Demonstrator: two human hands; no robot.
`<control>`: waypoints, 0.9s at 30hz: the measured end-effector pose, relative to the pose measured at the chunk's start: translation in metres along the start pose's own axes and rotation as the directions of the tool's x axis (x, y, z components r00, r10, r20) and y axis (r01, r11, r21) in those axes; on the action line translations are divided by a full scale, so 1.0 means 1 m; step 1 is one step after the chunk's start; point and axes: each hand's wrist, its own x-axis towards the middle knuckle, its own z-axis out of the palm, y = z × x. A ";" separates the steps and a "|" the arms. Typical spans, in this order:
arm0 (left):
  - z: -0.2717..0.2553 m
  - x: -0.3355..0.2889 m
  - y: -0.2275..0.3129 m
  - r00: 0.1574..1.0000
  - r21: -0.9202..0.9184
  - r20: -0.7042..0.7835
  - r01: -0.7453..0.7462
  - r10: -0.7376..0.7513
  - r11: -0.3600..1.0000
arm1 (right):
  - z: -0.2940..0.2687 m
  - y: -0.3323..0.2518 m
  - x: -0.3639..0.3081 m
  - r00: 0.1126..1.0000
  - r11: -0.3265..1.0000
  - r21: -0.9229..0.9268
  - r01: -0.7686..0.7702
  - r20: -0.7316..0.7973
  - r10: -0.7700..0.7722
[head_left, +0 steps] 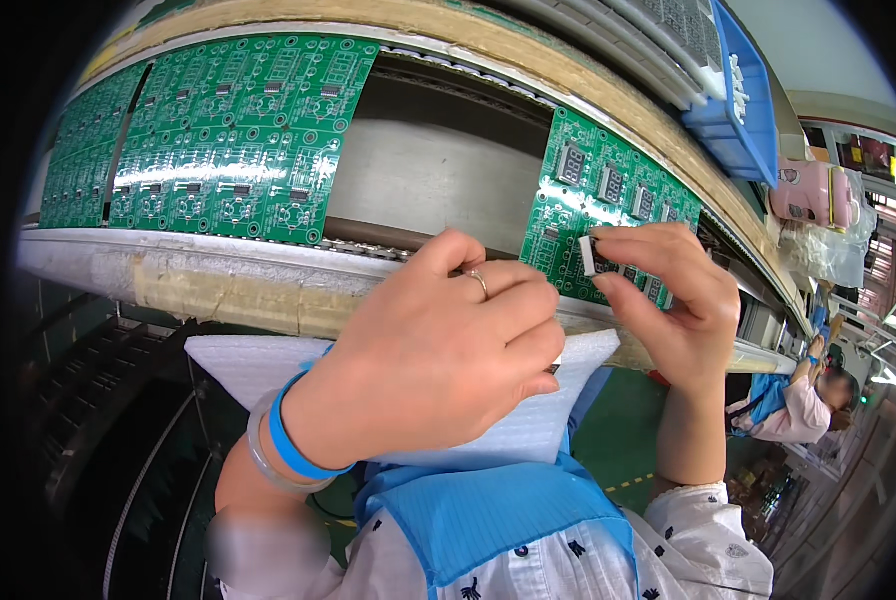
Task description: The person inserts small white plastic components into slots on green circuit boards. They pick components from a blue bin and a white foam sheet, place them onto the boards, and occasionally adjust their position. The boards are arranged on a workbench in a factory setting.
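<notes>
Display part [588, 254], a small grey-and-white block, sits pinched between the thumb and fingers [636, 240] of my right hand [668, 300], held just above the near edge of a green board [608, 200] on the conveyor [438, 170]. That board already carries a row of similar displays [571, 163] along its upper half. My left hand [438, 350] is curled beside the right, its fingers [523, 300] bent inward and close together near the board's lower corner; I cannot tell whether they hold anything. A ring [479, 281] shows on one finger, and a blue band [293, 445] and a clear bangle [265, 462] circle the wrist. Below my left hand a white foam sheet [258, 365] lies across my lap, over a blue apron [498, 520]. To the left on the conveyor lies a larger green panel [238, 140] of unfilled boards, well apart from the one I am working at. The conveyor's near rail [218, 275] runs pale and taped across the view. At the upper right a blue bin [743, 110] stands on the far side, with a pink object [813, 192] just beyond it. Farther down the line at right, another person [803, 400] sits at the same conveyor.
</notes>
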 end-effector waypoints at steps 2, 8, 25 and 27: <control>0.006 -0.002 0.000 0.995 0.028 -0.098 -0.034 0.037 0.999 | 0.004 0.000 -0.001 0.999 0.999 0.020 -0.030 0.017 0.029; 0.005 -0.012 0.000 0.999 0.082 -0.050 -0.007 0.011 0.997 | 0.015 -0.002 -0.001 0.999 0.996 -0.089 -0.002 0.048 0.006; 0.012 -0.015 -0.007 0.992 0.132 -0.116 -0.043 0.058 0.990 | 0.021 -0.015 -0.001 0.989 0.921 -0.363 0.140 0.093 -0.114; 0.013 -0.015 -0.006 0.991 0.130 -0.119 -0.043 0.058 0.991 | 0.021 -0.014 -0.002 0.989 0.922 -0.360 0.140 0.090 -0.115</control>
